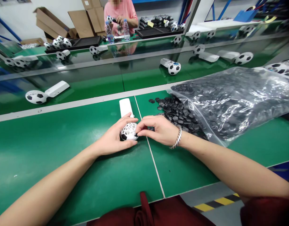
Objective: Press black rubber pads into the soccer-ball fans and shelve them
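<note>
On the green table lies a white handheld piece with a soccer-ball head; its flat white handle points away from me. My left hand curls round the head, thumb on the near side and fingers over the far side. Some of the head's pattern is open white lattice, and black patches show on its near side. At the right of the head, my right hand pinches a small black piece against it. A pile of black pentagon pieces spills out beside my right wrist.
A clear plastic bag of black pieces covers the right of the table. Beyond a raised edge runs a green belt carrying several soccer-ball pieces, one straight ahead and one at left. Across it, a person in pink handles a similar piece.
</note>
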Tool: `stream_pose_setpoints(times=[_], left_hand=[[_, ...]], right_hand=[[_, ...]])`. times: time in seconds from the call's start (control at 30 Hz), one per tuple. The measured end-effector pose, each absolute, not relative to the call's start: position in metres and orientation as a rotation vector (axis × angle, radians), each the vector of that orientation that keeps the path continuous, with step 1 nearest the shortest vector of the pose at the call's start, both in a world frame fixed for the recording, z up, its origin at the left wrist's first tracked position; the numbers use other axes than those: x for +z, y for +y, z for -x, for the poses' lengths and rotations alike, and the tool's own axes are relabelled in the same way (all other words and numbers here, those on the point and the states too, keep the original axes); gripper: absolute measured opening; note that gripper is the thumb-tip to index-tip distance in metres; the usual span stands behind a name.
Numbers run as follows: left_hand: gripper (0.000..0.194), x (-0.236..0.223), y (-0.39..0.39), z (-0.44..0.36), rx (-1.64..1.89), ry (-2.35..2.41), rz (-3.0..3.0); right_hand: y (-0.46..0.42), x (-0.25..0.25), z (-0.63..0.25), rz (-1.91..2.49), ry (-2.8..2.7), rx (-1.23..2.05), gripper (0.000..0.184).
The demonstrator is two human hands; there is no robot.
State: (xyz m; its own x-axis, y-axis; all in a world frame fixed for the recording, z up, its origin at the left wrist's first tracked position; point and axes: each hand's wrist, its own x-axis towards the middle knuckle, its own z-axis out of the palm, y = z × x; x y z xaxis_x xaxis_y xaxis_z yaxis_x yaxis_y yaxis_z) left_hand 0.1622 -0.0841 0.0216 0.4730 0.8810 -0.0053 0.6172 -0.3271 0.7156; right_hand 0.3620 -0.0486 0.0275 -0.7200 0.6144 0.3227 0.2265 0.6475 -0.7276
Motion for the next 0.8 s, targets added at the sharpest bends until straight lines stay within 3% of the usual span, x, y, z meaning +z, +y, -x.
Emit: stream_pose_setpoints(times=[0.33,0.5,0.6,0.7,0.8], left_hand=[[0.043,0.021,-0.086,-0.171,0.628,1.248,-2.013],[0.043,0.018,-0.087,-0.174,0.686,1.266,-1.934],[0.045,0.016,-0.086,-0.174,0.710,1.239,-1.873],[0.045,0.014,-0.086,-0.175,0.750,1.184,-1.821],[0.042,0.013,-0.086,-0.176,0.803,1.147,-1.772]], right_hand=[[-0.047,0.013,-0.357,0.556,-2.219,0.849,0.004],[-0.041,0.006,-0.357,0.717,-2.133,0.897,0.036],[-0.040,0.003,-0.355,0.820,-2.039,1.132,0.053],[-0.041,0.001,-0.354,0.787,-1.953,1.379,0.057],[-0.044,0.000,-0.352,0.741,-1.950,1.392,0.051]])
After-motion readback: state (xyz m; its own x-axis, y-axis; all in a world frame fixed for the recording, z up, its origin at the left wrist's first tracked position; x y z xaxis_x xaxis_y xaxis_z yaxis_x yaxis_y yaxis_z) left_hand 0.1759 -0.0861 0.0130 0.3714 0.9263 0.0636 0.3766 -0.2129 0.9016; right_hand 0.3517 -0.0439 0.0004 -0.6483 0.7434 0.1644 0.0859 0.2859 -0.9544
